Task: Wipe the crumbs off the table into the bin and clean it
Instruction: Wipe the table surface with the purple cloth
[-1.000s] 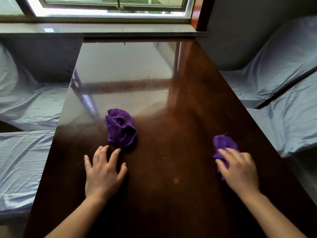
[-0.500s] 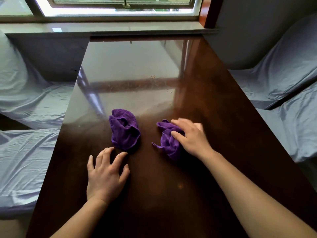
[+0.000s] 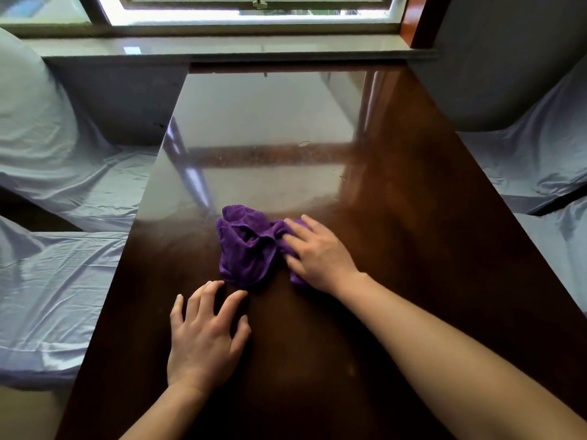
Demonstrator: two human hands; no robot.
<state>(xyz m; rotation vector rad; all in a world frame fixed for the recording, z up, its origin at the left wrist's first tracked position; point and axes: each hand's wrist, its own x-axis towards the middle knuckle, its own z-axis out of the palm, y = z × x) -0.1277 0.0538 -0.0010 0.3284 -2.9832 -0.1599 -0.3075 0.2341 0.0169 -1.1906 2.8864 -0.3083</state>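
My right hand (image 3: 320, 252) pressed flat on a small purple cloth (image 3: 293, 277), butted against the bunched purple cloth (image 3: 246, 246) mid-desk (image 3: 397, 217), likely herding crumbs. Left hand (image 3: 206, 335) spread, bracing. No bin visible.

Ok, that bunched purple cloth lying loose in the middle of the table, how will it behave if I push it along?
The purple cloth is crumpled in soft folds, so it is probably floppy and will bunch up more than slide as one piece. It looks light. The table is glossy, so it should glide easily. The right hand already presses a second cloth against it.
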